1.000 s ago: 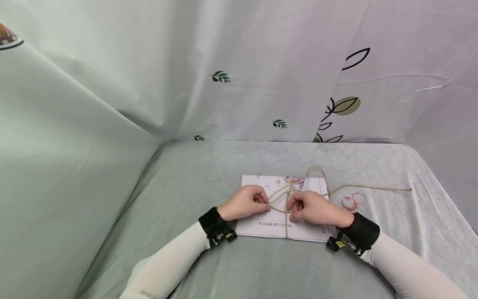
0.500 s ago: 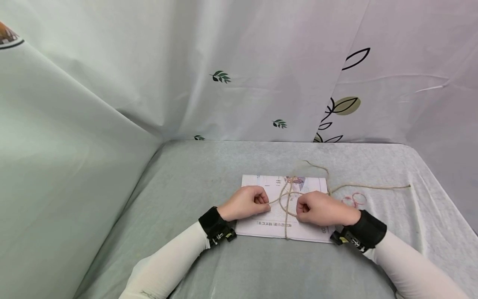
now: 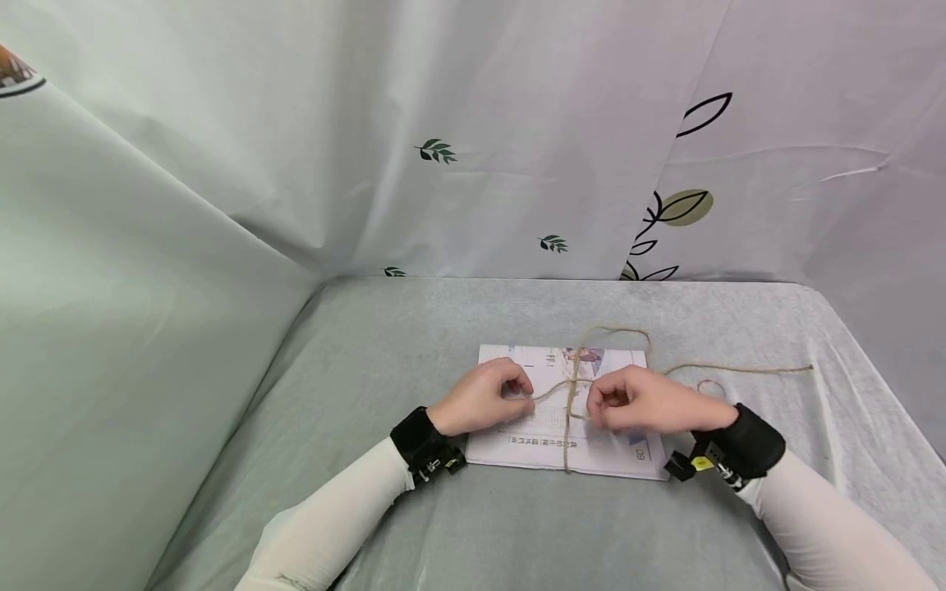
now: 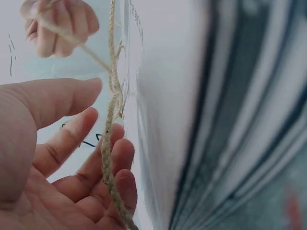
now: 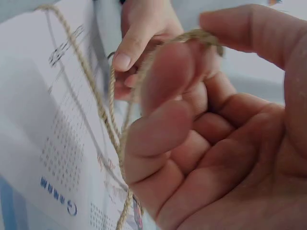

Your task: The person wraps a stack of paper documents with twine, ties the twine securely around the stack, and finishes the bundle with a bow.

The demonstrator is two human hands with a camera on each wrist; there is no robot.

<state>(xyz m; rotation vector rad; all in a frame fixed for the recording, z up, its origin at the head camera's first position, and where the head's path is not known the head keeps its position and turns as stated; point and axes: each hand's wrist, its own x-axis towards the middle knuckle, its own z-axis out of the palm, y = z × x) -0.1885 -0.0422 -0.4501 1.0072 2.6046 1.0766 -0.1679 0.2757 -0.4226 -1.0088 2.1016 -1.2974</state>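
A flat stack of printed paper lies on the table, wrapped by a brown twine that crosses its top. My left hand is over the stack's left half. In the left wrist view its thumb and fingers are spread apart, and the twine runs past the fingertips with nothing pinched. To the right of the crossing, my right hand pinches a twine end between thumb and forefinger, the other fingers curled. That strand leads back to the crossing on the paper.
A loose length of twine stretches right across the grey cloth-covered table. A pinkish ring lies beside the right wrist, partly hidden. White printed sheeting hangs behind and at the left.
My right hand has shifted right and slightly up with the twine, and the loop at the crossing has become smaller. The left hand's thumb and fingers have parted slightly.
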